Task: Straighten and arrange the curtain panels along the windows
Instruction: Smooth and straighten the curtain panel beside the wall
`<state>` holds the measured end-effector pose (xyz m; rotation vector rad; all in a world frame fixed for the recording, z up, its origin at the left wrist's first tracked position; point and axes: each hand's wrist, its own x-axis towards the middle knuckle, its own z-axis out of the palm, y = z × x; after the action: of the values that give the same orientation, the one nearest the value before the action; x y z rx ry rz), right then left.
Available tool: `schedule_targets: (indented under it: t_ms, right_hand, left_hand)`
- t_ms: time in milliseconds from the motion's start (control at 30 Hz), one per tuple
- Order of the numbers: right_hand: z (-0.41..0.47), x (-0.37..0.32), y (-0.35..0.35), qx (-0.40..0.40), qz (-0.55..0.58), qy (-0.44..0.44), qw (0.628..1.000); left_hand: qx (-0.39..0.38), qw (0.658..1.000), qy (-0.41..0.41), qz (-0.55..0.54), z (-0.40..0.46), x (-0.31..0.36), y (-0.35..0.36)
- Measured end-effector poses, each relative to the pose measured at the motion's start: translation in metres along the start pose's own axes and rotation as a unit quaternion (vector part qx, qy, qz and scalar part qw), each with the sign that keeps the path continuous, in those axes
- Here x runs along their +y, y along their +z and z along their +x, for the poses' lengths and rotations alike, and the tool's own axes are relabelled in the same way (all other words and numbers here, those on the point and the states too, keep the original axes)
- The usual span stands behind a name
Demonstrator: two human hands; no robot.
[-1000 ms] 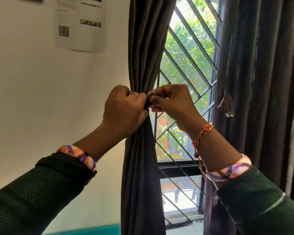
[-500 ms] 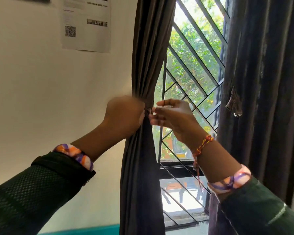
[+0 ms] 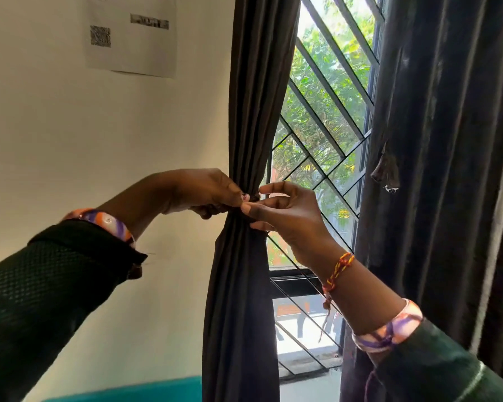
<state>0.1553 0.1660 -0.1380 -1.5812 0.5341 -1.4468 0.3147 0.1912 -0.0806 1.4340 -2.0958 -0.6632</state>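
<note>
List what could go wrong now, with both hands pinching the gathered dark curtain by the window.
1. The left hand and right hand grip the gathered dark grey curtain panel only at its waist; letting go could let the folds spread.
2. Pulling down may strain its unseen top fixing.
3. The red-and-yellow thread bracelet hangs near the black diagonal window grille and might snag.

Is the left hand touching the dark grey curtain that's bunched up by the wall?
Touching. The head view shows the left hand wrapped around the gathered dark grey fabric curtain, fingers pressed into its folds with no gap.
</note>
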Motion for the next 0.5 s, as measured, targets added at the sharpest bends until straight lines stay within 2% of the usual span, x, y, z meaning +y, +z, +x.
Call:
schedule_targets:
  t_ms: [67,167,267,333,400,500]
  right_hand:
    - [0.002,0.001,-0.002,-0.008,-0.029,-0.006,1.000]
    - [0.008,0.001,-0.007,-0.017,-0.080,-0.012,0.997]
    - [0.013,0.000,-0.019,-0.033,-0.097,-0.015,0.995]
    - [0.014,0.002,-0.025,-0.043,-0.112,-0.019,0.993]
    - [0.015,0.006,-0.026,-0.038,-0.145,-0.024,0.988]
    - [0.024,0.011,-0.023,-0.023,-0.214,-0.033,0.976]
  left_hand:
    - [0.015,0.998,0.038,-0.054,0.001,-0.008,0.006]
    - [0.101,0.985,0.103,-0.091,0.002,-0.021,0.014]
    - [0.212,0.953,0.147,-0.157,0.000,-0.038,0.020]
    - [0.255,0.934,0.157,-0.197,-0.001,-0.046,0.022]
    - [0.267,0.932,0.158,-0.186,0.001,-0.047,0.025]
    - [0.281,0.948,0.142,-0.042,0.009,-0.045,0.023]
